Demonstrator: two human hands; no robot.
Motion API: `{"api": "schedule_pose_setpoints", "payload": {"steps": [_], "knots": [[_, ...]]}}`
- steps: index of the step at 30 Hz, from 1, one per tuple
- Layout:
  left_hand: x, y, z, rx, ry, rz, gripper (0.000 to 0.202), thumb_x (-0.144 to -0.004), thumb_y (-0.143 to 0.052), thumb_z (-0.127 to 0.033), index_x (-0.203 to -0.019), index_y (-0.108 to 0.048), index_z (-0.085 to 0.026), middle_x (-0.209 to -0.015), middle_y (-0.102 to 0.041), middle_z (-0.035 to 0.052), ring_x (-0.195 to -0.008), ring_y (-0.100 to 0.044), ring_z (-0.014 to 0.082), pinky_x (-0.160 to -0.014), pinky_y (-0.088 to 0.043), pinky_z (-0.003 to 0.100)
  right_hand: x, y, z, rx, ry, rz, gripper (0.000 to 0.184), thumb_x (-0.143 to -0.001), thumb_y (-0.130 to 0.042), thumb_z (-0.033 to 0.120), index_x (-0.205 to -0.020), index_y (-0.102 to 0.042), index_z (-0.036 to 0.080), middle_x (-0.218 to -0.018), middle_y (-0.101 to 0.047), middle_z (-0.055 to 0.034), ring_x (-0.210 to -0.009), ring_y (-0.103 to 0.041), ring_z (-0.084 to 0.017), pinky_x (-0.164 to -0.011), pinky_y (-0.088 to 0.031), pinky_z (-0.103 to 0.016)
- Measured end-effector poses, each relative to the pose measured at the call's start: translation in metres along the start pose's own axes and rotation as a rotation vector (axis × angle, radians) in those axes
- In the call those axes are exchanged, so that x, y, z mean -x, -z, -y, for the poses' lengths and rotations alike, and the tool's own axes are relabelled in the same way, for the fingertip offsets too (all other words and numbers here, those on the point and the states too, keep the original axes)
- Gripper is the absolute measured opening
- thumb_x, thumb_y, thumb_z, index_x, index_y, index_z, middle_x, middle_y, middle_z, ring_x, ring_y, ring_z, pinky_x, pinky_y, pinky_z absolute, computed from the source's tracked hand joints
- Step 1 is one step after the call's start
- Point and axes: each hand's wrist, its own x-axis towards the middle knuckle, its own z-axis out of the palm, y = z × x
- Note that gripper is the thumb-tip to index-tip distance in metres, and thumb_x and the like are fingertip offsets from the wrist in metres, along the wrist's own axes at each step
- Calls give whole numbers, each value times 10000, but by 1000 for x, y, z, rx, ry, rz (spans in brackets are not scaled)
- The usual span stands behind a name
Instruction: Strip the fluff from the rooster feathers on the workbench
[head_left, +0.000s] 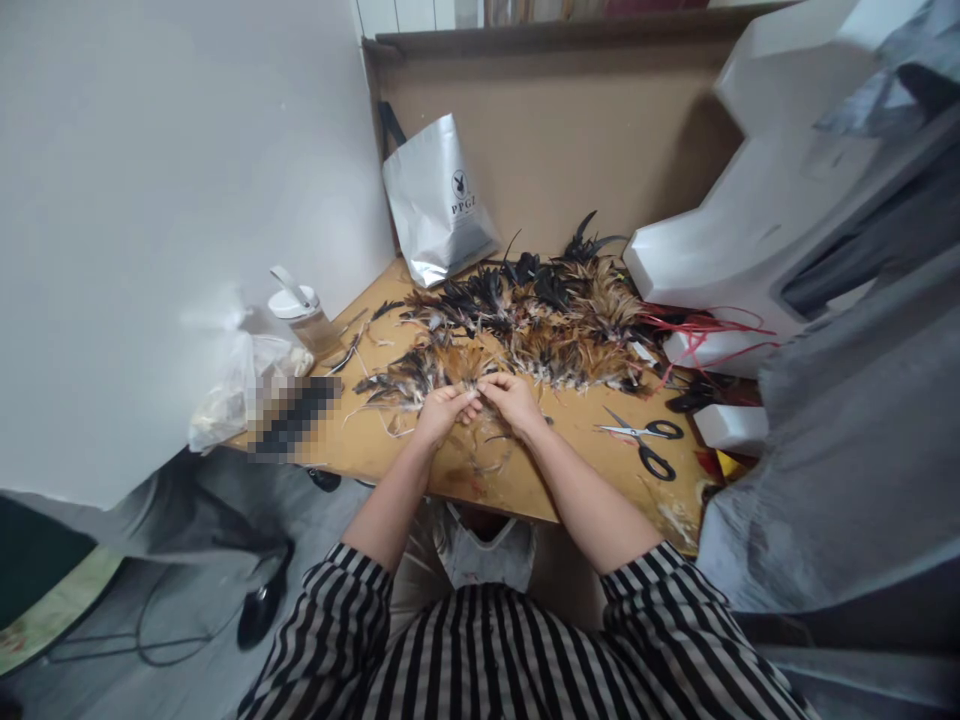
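Observation:
Fingertips of both hands meet near the front of the wooden table, at the base of a small bunch of brown feathers. My left hand is closed in a pinch on the pale quill ends. Beside it, my right hand also pinches at the same spot, its thumb and forefinger together. The bunch fans out away from me, above the fingertips. Behind it lies a wide heap of brown and black feathers. To the right of my hands, scissors with black handles rest on the table, blades spread.
A silver bag leans at the back left. A lidded cup and a plastic bag stand at the left edge. Red strands and a white foam piece are on the right. Loose feather bits lie on the wooden tabletop.

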Motion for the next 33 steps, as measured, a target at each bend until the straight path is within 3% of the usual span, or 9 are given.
{"api": "schedule_pose_setpoints", "payload": {"steps": [7,13,15,19,22,25,27,33], "knots": [[3,-2,-5,62,55,54,260,-641,-645,-354,-633,-615,-96,-509,-569,26,-415,-466,51,-414,-325,173,0,-1,-2,-9,13,32,228,-596,-616,321,-719,-604,129,-591,-560,16,-513,-443,-71,-547,-361,-217],[0,1,-3,142,-20,-122,250,-631,-656,-333,-630,-600,-90,-529,-581,26,-421,-473,45,-417,-327,168,-3,9,-1,299,147,-3,222,-634,-579,330,-721,-620,130,-656,-601,-15,-564,-481,-94,-561,-374,-217],[-2,3,-1,185,-41,-158,243,-623,-662,-326,-655,-596,-94,-588,-605,33,-441,-485,44,-427,-338,168,4,15,7,474,180,102,213,-660,-554,326,-697,-627,130,-641,-602,-13,-565,-485,-96,-553,-364,-210],[-4,4,1,229,-58,-165,244,-629,-658,-318,-714,-601,-96,-632,-617,35,-460,-494,43,-438,-346,168,32,21,32,818,161,521,183,-687,-521,276,-669,-644,141,-623,-613,-4,-572,-513,-96,-554,-353,-194],[-4,4,2,226,-59,-156,245,-638,-651,-319,-719,-604,-93,-631,-615,38,-468,-497,43,-445,-350,166,59,14,48,1166,178,665,155,-660,-561,283,-703,-651,164,-679,-632,-21,-632,-548,-125,-586,-365,-206],[-4,4,2,229,-67,-164,239,-637,-654,-315,-709,-603,-92,-633,-615,40,-470,-501,43,-446,-351,166,83,-1,52,1474,223,680,224,-701,-531,322,-773,-647,145,-806,-641,-100,-718,-581,-192,-612,-394,-251],[-4,5,2,235,-68,-166,235,-636,-657,-311,-704,-603,-93,-633,-616,41,-468,-502,44,-443,-352,166,93,-11,49,1584,272,661,242,-749,-468,266,-847,-637,121,-853,-631,-143,-741,-591,-217,-615,-405,-272],[-3,6,3,267,-72,-166,226,-631,-663,-303,-702,-604,-97,-633,-622,41,-469,-506,46,-437,-353,164,88,-19,33,1612,230,570,238,-756,-414,140,-836,-629,76,-825,-627,-185,-735,-598,-230,-621,-408,-294]]}}
